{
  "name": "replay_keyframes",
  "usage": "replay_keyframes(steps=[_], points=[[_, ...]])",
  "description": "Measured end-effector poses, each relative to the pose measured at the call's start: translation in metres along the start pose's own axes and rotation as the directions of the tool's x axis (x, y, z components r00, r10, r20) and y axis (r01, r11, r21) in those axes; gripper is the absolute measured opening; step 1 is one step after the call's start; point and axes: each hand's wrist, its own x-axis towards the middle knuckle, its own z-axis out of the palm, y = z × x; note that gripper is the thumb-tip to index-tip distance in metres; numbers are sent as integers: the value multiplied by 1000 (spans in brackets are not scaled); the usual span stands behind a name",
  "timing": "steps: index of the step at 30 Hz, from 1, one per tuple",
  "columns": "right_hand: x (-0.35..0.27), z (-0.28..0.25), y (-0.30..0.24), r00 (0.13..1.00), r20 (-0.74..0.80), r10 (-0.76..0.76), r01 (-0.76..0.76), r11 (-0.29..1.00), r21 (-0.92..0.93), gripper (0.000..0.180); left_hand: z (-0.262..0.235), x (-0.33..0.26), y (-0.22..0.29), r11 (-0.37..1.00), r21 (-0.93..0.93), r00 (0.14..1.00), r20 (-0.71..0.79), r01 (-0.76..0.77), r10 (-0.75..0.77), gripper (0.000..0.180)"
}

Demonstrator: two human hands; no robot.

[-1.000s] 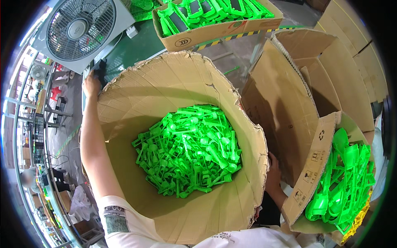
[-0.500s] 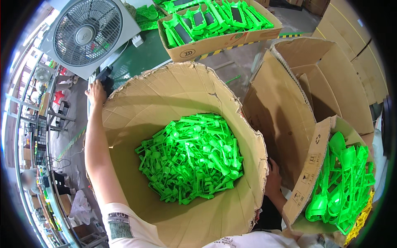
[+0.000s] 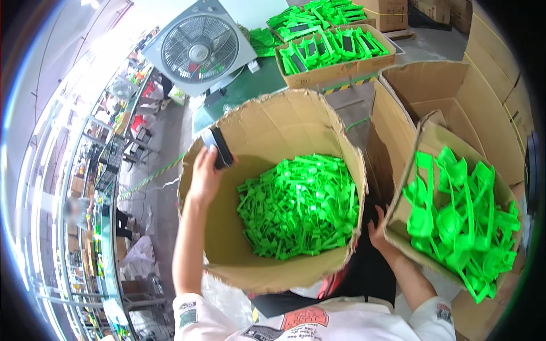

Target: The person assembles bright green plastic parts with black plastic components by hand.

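Observation:
A big round cardboard drum [image 3: 267, 122] in the middle holds a heap of bright green plastic parts [image 3: 298, 204]. My left hand [image 3: 203, 173] grips the drum's far left rim, with a black device [image 3: 219, 148] clipped there under my fingers. My right hand [image 3: 378, 230] holds the lower left corner of a tilted cardboard box [image 3: 424, 142] on the right. That box is full of larger green plastic parts [image 3: 460, 219].
An open cardboard box [image 3: 455, 102] stands behind the tilted one. A box of green parts [image 3: 333, 54] rests on a green table [image 3: 244, 85] beside a square fan [image 3: 199, 48]. Shelving [image 3: 96, 187] runs along the left, with grey floor [image 3: 159, 153] between.
The drum sits lower and nearer. My left hand has slid down along its rim toward me. The box of larger green parts has risen and tilted toward the drum.

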Motion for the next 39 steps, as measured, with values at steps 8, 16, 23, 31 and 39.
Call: replay_keyframes(steps=[8,16,23,31,39], points=[[-68,-56,-69,968,-248,47,89,856,510,24,119,-282,-39,901,-393,981,20,186,-194,35],[-151,-89,-126,864,369,-341,-13,719,695,29,175,-394,-118,902,117,904,56,416,-424,24],[-200,-84,-82,682,691,-239,-400,670,626,17,193,-429,-149,802,-165,818,72,575,-571,40],[-209,-80,-67,759,616,-212,-280,748,602,12,194,-431,-173,617,-497,783,257,610,-567,50],[-198,-82,-61,631,750,-199,-511,622,594,10,187,-416,-165,568,-420,699,295,707,-651,34]])
